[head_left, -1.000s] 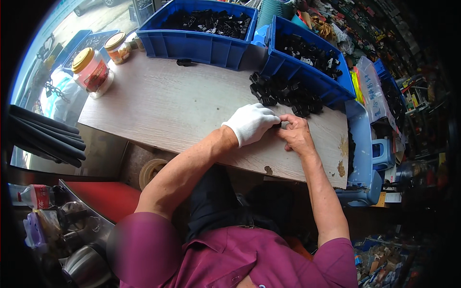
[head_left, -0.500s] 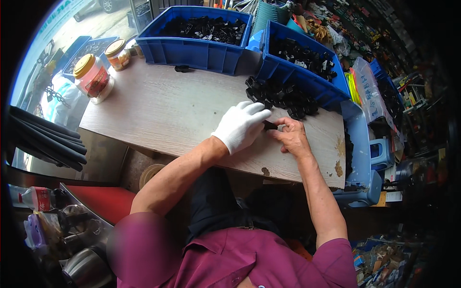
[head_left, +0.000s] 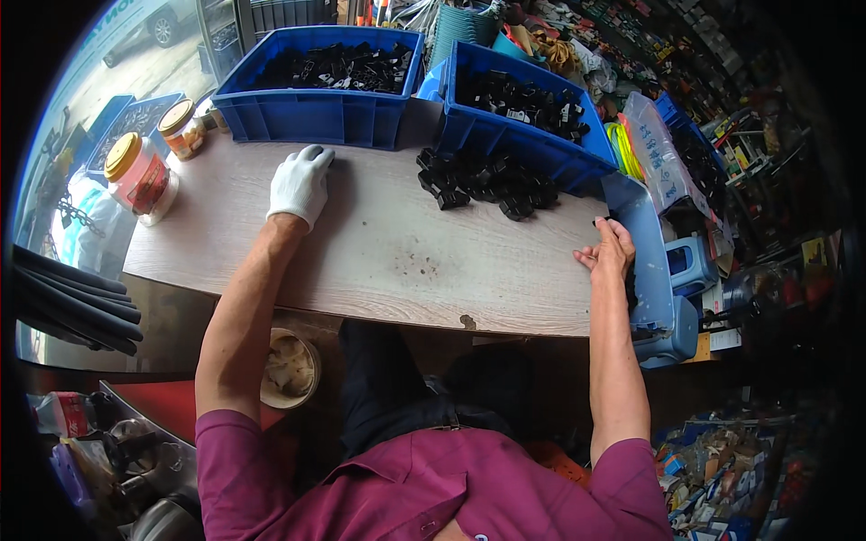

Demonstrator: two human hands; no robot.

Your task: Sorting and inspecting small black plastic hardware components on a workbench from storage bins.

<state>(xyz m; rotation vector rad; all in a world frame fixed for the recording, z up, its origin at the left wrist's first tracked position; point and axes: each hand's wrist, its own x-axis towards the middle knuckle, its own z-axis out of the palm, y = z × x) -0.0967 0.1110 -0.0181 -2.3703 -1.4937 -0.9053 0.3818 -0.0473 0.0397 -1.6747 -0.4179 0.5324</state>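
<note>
1. White-gloved, the left hand point(head_left: 300, 183) lies flat and spread on the tabletop point(head_left: 379, 252), well left of the pile of black parts point(head_left: 483, 180); it holds nothing, its fingertips just short of the front wall of the left blue bin point(head_left: 316, 115).
2. Bare, the right hand point(head_left: 610, 251) sits right of the pile at the tabletop's edge, fingers curled against a blue tray point(head_left: 645, 261); whether it pinches a part I cannot tell.
3. Neither hand touches the pile, which lies loose just in front of the right blue bin point(head_left: 532, 153).
4. Both bins already carry many black parts, so the sorting looks well advanced; the pile is what seems left.
5. Far left of the pile stand two jars with yellow lids point(head_left: 135, 171).
</note>
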